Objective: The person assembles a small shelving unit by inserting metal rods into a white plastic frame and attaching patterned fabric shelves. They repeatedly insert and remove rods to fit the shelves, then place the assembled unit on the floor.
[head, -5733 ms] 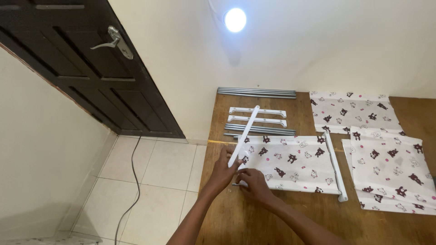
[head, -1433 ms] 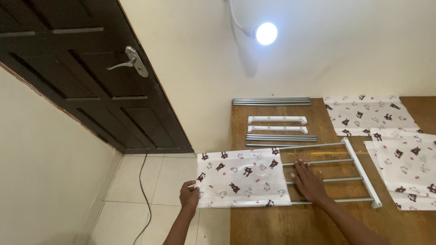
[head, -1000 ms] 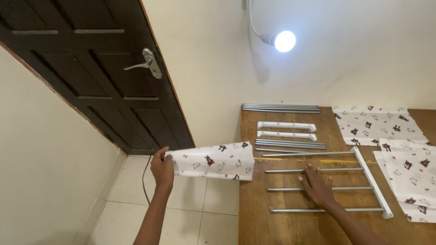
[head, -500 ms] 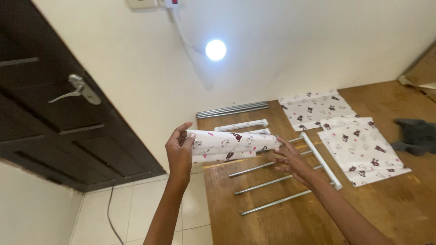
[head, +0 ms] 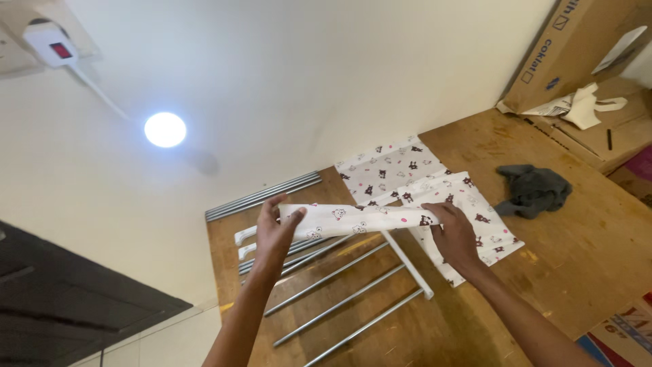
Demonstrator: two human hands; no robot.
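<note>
pale wall and a wooden bench (head: 584,224) fill the view. a folded printed cloth (head: 353,219) is held stretched above the bench, between both hands. its left end is pinched in the grip of the left hand (head: 275,234), its right end is clasped by the right hand (head: 455,234). under it, metal rods (head: 339,299) joined to a white bar (head: 407,265) are laid flat. more printed cloths (head: 435,187) are spread just beyond. a grey rag (head: 533,190) is seen to the right, near a cardboard box (head: 577,47). a lamp (head: 165,129) is lit on the wall.
</note>
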